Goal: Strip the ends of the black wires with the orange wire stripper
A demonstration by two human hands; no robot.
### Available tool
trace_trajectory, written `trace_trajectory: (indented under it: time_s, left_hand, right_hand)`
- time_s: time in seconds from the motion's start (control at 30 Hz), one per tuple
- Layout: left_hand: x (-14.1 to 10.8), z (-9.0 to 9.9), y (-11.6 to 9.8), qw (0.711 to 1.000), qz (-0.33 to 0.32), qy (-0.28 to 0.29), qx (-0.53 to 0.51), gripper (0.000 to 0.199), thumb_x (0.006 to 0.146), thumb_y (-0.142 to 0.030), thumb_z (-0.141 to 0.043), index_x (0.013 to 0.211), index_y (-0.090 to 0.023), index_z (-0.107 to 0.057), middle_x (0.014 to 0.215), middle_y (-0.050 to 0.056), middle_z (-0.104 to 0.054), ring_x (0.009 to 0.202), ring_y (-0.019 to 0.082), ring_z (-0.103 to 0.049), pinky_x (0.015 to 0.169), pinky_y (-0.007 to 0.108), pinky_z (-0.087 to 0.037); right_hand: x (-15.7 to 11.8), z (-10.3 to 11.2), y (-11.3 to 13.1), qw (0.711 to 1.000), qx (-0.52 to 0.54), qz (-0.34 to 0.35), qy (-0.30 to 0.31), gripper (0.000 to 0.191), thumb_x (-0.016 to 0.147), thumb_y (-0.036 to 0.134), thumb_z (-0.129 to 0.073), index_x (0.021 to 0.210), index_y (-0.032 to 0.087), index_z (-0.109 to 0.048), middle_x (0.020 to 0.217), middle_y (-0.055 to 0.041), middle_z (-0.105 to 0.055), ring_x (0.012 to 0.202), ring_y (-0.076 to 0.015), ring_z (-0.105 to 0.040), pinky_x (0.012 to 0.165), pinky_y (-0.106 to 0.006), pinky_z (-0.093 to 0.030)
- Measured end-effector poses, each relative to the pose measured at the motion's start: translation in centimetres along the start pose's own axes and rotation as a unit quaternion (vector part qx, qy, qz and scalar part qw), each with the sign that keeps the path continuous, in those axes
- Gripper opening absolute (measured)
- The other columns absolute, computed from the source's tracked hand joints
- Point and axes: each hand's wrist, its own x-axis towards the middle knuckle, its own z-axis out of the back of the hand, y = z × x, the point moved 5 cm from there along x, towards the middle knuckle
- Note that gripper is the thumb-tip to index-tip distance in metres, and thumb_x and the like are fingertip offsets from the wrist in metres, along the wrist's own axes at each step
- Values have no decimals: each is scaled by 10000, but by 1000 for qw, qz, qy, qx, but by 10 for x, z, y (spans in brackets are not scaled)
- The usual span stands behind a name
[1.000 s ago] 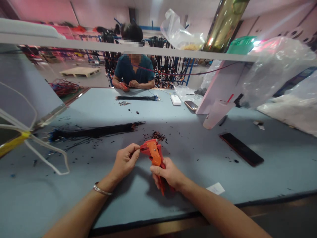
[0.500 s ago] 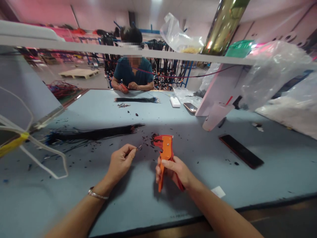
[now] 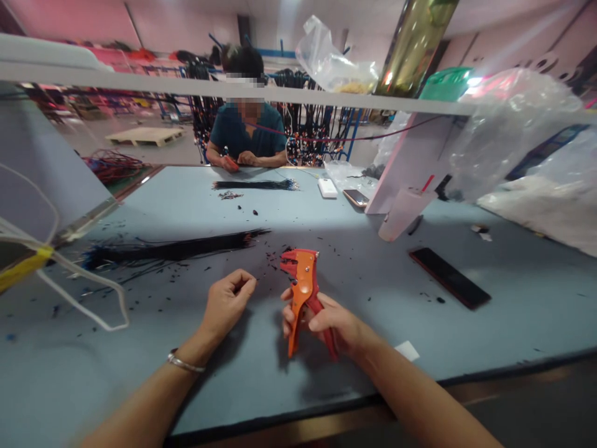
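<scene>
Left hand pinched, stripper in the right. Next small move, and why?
I'd probably move the left hand to the copper-tipped end of the nearer black wire bundle: it lies just beyond that hand, no wire shows clearly in the pinch, and the right hand has the stripper, handles apart.

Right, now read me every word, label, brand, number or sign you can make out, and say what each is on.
No text can be read.
White paper slip: any writing is too faint or blurred.
White box: too small to tell.
Orange-and-red tool: no readable lettering.
Large dark phone: nothing readable.
</scene>
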Motion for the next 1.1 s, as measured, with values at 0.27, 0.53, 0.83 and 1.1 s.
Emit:
trace_trajectory:
  time_s: [0.27,0.53,0.83,1.1]
  left_hand:
    - [-10,-18,2,977,103,45,-179,214,762,-359,-611,693,-158,-587,626,-23,-555,581,114,-470,551,212,-391]
    - [-17,-28,2,919,189,66,-341,328,650,-426,-773,722,-152,-608,597,-38,-572,506,75,-461,489,175,-380]
    - [-21,-31,1,874,212,47,-434,390,608,-450,-829,766,-166,-613,621,-49,-607,504,67,-510,503,164,-414]
    - [-23,-35,-2,883,214,80,-410,305,586,-339,-824,746,-162,-634,644,-20,-648,550,108,-549,562,208,-452]
  right_hand:
    - [-4,-11,27,752,-628,176,-97,646,682,123,-508,1324,188,-488,1045,-97,-581,926,-238,-532,836,-399,-444]
    - [-4,-16,15,572,-753,291,-146,373,711,141,-553,1081,109,-586,990,-148,-601,901,-269,-540,798,-428,-475]
    - [-6,-14,20,557,-757,303,-159,436,711,126,-552,1146,114,-587,994,-143,-588,892,-257,-536,791,-414,-485]
    - [-5,-14,22,504,-796,301,-150,496,776,161,-514,1270,124,-538,1010,-148,-600,933,-267,-569,950,-558,-358]
